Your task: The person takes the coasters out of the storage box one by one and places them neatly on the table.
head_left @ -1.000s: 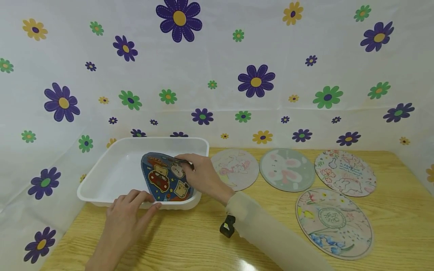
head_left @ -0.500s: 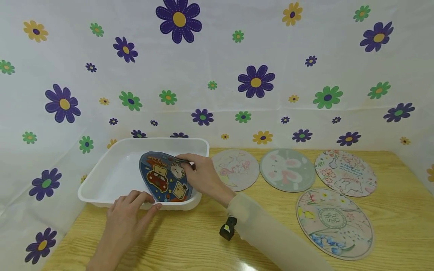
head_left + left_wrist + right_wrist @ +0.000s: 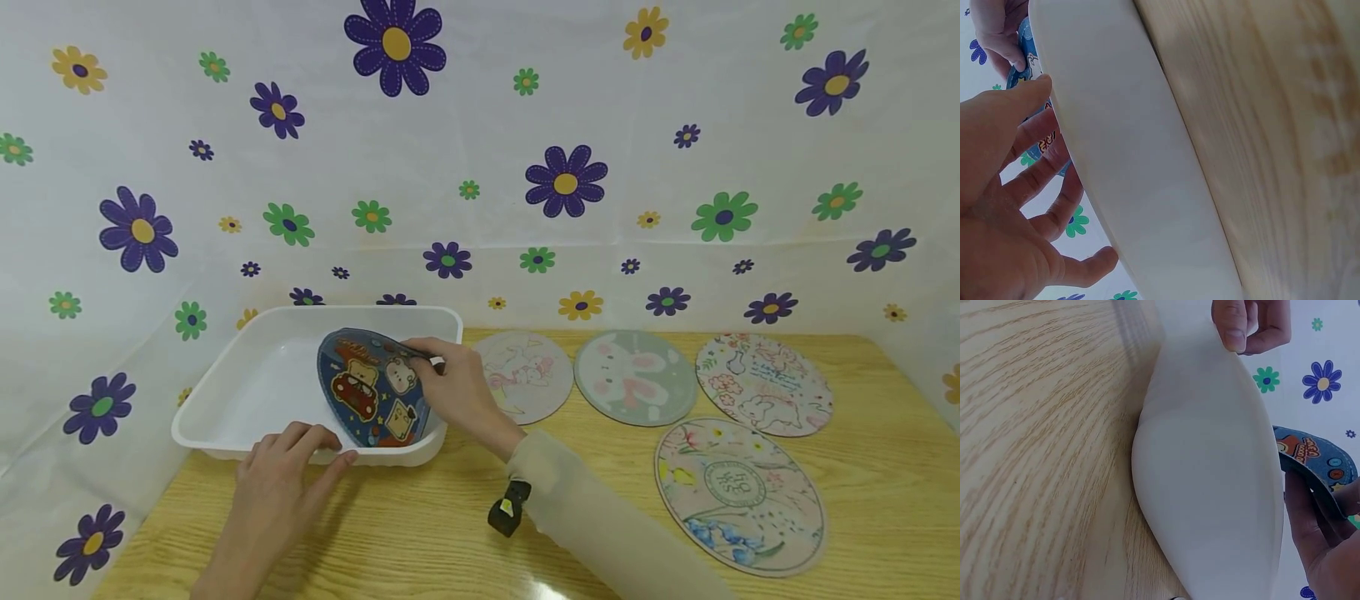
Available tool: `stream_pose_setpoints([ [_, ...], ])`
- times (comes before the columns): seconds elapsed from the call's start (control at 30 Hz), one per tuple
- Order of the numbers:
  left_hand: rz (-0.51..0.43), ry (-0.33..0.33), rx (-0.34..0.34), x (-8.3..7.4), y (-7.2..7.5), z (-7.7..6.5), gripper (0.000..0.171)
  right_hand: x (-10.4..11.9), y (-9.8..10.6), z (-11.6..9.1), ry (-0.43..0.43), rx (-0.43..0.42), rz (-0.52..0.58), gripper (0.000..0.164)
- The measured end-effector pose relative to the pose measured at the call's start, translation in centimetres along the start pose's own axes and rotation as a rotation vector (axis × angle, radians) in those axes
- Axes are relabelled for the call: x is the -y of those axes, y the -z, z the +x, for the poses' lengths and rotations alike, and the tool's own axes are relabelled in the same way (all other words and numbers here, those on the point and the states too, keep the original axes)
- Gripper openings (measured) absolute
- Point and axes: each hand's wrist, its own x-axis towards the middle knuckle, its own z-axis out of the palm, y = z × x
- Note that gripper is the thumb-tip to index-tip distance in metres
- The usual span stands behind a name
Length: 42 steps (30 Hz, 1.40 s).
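Note:
A blue round mouse pad [image 3: 367, 392] with cartoon animals and a red car stands tilted and bent inside the white plastic tray [image 3: 247, 367]. My right hand [image 3: 457, 387] pinches the pad's upper right edge, thumb on one side and fingers on the other. In the right wrist view the pad [image 3: 1316, 456] curves up between those fingers. My left hand [image 3: 281, 475] holds the tray's near rim, with the thumb on the rim and the fingers over it. In the left wrist view, the left hand [image 3: 1016, 181] partly covers the pad.
Several round mats lie flat on the wooden table [image 3: 450, 533] to the right: a pale pink one [image 3: 525, 375], a grey-green rabbit one [image 3: 633, 375], a floral rabbit one [image 3: 765, 383] and a larger floral one [image 3: 738, 496]. A flower-printed cloth [image 3: 480, 125] hangs behind.
My right hand has moved slightly right and up, and the blue mouse pad has shifted with it inside the tray. The left hand stays at the near rim.

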Motion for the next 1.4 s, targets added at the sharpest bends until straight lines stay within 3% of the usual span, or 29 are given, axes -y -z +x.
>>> stream_pose_setpoints([
  [0.37, -0.005, 0.012, 0.019, 0.0, 0.1, -0.1, 0.015, -0.3, 0.2, -0.2, -0.031, -0.061, 0.071, 0.025],
  [0.83, -0.006, 0.007, 0.003, 0.0, 0.1, -0.1, 0.015, -0.2, 0.8, -0.6, -0.051, -0.103, 0.074, 0.024],
  [1.4, 0.002, 0.009, 0.014, 0.1, 0.1, 0.0, 0.015, 0.3, 1.3, -1.0, -0.087, -0.142, 0.187, 0.026],
])
